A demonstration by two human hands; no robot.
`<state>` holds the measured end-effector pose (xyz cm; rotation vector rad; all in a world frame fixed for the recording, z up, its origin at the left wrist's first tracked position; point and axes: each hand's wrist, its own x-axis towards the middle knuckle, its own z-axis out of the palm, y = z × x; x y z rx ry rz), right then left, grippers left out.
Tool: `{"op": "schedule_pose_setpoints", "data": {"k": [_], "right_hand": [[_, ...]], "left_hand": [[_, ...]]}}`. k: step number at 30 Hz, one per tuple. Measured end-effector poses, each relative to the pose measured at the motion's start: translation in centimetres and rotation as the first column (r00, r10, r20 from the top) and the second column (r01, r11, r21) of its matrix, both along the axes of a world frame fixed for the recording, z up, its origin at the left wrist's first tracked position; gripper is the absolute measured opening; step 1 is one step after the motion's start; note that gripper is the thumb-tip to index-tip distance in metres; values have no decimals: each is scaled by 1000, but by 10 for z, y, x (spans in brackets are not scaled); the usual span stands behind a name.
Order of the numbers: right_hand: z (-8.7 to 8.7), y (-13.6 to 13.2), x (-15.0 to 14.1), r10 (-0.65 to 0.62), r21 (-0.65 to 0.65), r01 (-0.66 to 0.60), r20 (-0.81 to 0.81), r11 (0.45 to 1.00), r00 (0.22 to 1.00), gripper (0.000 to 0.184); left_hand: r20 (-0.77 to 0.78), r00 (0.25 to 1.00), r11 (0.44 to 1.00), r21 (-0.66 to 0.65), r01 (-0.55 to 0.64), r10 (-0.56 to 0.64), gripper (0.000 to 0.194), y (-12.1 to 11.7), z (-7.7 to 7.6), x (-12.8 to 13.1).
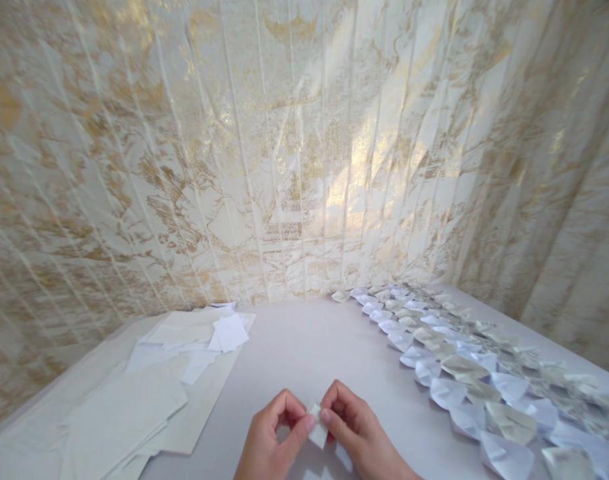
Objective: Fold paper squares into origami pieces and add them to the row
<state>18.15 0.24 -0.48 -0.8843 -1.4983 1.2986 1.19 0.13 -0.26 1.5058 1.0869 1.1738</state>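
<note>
A small folded piece of off-white paper [317,435] is held up between both hands, low in the middle of the head view. My left hand [279,433] pinches its left side between thumb and forefinger. On the other side, my right hand [357,430] grips the paper's upper right edge the same way. The fingertips of the two hands almost meet at the paper. Part of the paper is covered by the thumbs, so its exact fold cannot be made out.
Flat off-white sheets [124,413] lie in a loose stack at left, with small white paper squares [229,332] at its far end. Several rows of folded paper pieces [447,393] cover the table's right side. A patterned curtain [264,167] hangs behind the table [304,353].
</note>
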Motion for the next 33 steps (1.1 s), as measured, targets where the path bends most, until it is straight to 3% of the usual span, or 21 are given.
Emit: {"op": "schedule_pose_setpoints", "data": {"k": [6,11,19,24,29,33], "right_hand": [[-2,1,-1,49,-25,-52,-112,998,993,41],[-3,0,-1,40,11,-39,-71,999,997,39],[-1,-3,0,80,81,-83,48,993,996,41],[0,-5,-2,121,-48,-127,-116,991,986,37],[-10,0,-3,72,-71,-79,-108,994,992,44],[-14,3,-4,10,23,-10,-36,1000,999,39]], "left_hand": [[93,996,998,-55,-2,7,41,-2,3,2],[146,989,994,-94,51,-36,43,-2,4,2],[71,989,991,-30,131,-129,40,-5,2,4],[156,970,978,-56,200,-189,46,-7,4,8],[188,975,988,-77,135,-119,44,-5,7,6],[200,979,995,-89,51,-32,41,-1,5,3]]}}
